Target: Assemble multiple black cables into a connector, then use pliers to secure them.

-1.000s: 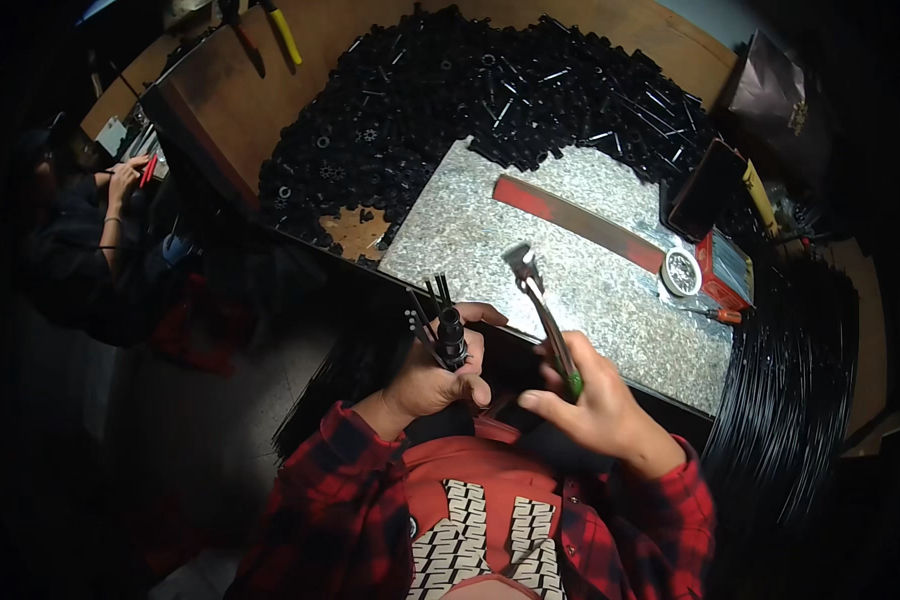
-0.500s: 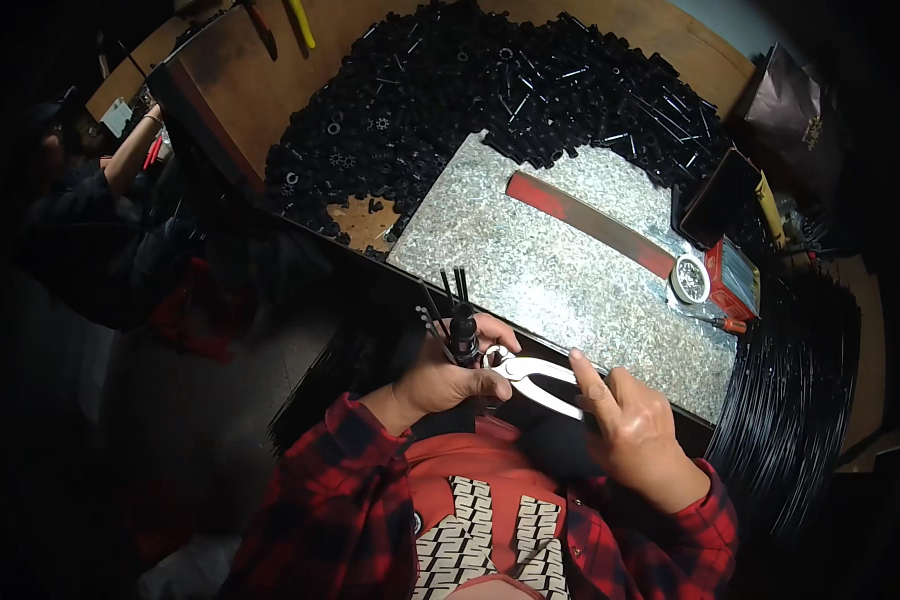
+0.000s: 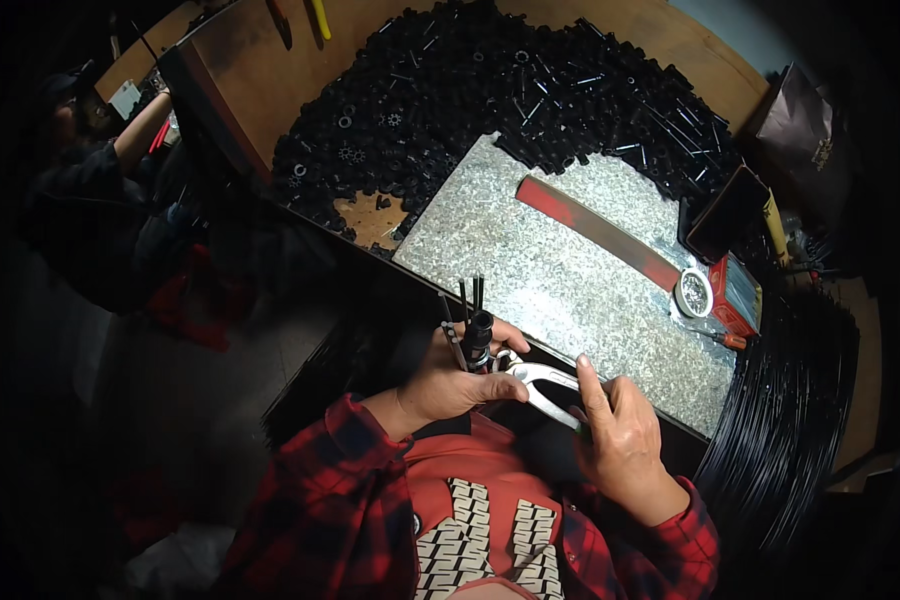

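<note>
My left hand (image 3: 435, 390) is closed around a black ribbed cylinder-shaped part (image 3: 478, 335), held upright above my lap. Several thin dark rods (image 3: 478, 292) stick up beside it, and some pale-tipped ones lie along the same hand. In my right hand (image 3: 622, 440) are silver pincers (image 3: 542, 374), gripped by the handles with the index finger stretched out along them. The pincer jaws reach the side of the black part next to my left thumb. Whether they bite on anything there is hidden by the fingers.
Before me, a speckled stone slab (image 3: 470, 230) carries a red-brown flat bar (image 3: 595, 232) and a white cup (image 3: 693, 292). Behind lies a heap of small black parts (image 3: 450, 110). Long black rods (image 3: 790, 400) bundle at right, near a phone (image 3: 727, 212). Another person (image 3: 100, 200) works at left.
The view has shifted slightly. My left hand has turned the black part and rods a little, and the pincers have tilted with their handles lower. Both hands keep their holds.
</note>
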### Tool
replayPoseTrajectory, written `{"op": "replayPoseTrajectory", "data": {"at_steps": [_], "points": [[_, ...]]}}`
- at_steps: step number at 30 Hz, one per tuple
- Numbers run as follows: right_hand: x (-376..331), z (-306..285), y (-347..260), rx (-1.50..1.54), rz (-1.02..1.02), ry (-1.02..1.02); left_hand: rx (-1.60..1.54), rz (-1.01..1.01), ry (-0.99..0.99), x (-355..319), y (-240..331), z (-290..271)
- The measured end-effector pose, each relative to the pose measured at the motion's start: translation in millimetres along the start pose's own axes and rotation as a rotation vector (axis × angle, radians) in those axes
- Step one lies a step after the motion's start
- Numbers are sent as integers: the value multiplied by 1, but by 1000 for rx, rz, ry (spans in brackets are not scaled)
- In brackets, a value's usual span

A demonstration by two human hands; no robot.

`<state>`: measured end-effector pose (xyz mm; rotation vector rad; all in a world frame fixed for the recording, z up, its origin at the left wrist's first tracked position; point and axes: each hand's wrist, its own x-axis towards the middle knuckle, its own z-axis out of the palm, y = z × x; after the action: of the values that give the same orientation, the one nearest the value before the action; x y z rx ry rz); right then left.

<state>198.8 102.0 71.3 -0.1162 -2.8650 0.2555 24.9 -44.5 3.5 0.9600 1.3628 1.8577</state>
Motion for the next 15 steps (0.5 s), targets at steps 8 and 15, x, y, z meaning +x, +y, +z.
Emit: {"op": "replayPoseTrajectory", "data": {"at_steps": [8,15], "points": [[-5,5,1,-39,10,31,41,-26,-16,1,2,5],[-7,2,9,-183,-63,54,24,-62,-61,2,5,7]]}}
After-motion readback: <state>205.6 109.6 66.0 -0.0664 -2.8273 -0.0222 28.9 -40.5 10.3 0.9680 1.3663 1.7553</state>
